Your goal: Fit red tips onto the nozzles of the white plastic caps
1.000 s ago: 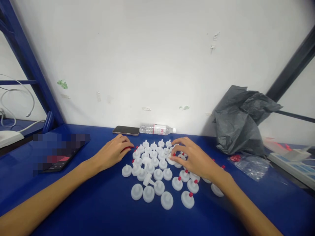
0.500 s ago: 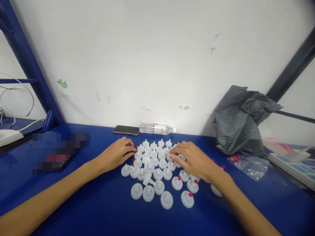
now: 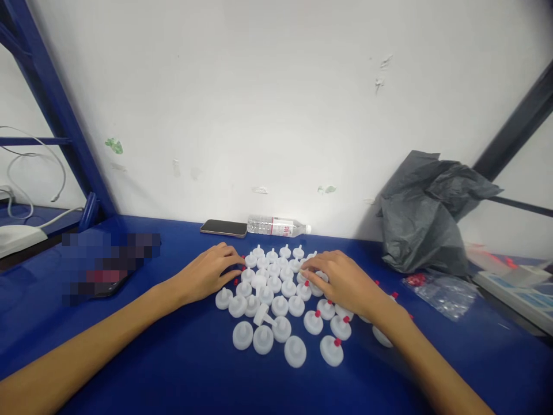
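Observation:
Many white plastic discs with a narrow spout stand on the blue table (image 3: 181, 357), one of them a plain white disc (image 3: 295, 351) at the front. Small red caps sit on the spouts of several discs on the right, such as a red-capped disc (image 3: 332, 350). My left hand (image 3: 211, 270) rests at the group's left edge, thumb and index finger closed about a small red cap (image 3: 244, 268). Over the right side of the group, my right hand (image 3: 334, 279) has its fingers curled and its thumb at a white disc (image 3: 302, 278), partly hidden by the fingers.
A phone (image 3: 223, 228) and a lying clear bottle (image 3: 276, 226) are by the wall. On the right stand a grey plastic bag (image 3: 425, 213) and a clear bag (image 3: 444, 295) with red caps (image 3: 416, 279). A white tool-like piece (image 3: 262, 315) lies among the discs. Blurred items are at left.
The whole view has shifted slightly, so everything appears a little further right. Both hands keep nearly the same place and pose over the discs.

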